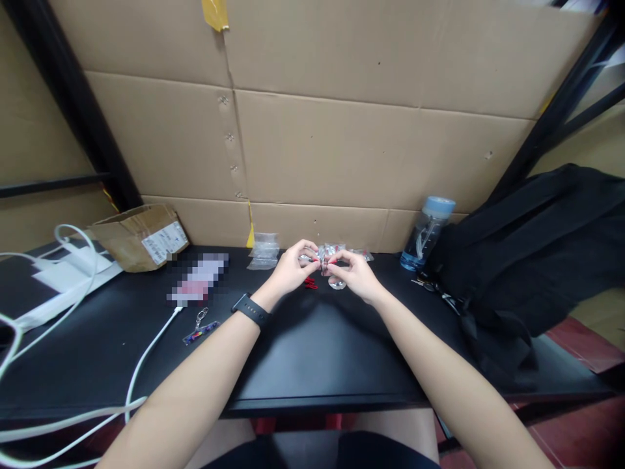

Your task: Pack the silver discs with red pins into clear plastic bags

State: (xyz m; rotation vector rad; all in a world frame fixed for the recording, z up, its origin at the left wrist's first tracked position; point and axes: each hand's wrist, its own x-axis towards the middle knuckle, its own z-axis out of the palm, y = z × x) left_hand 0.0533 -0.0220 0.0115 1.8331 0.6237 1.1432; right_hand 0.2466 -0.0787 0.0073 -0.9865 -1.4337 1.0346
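Standing well to the left of the red pieces [310, 283] on the black table [322, 355] is a brown box [134, 241]. Next, on that same side of them, come the phone [199, 279], its screen blurred and a white cable [152, 344] plugged in, and the keychain [200, 332]. Nearer, to their left and rear, sit clear bags [264, 251]. The left hand [291, 266], a watch [251, 311] on its wrist, has thumb and forefinger pinched on a small part [324, 262], just behind and right of the red pieces, too small to identify. The right hand [358, 275], right of them, pinches the same part between fingertips. Shiny packets [335, 248] lie behind them. Farther right of them stand the bottle [426, 238] and a black bag [532, 241].
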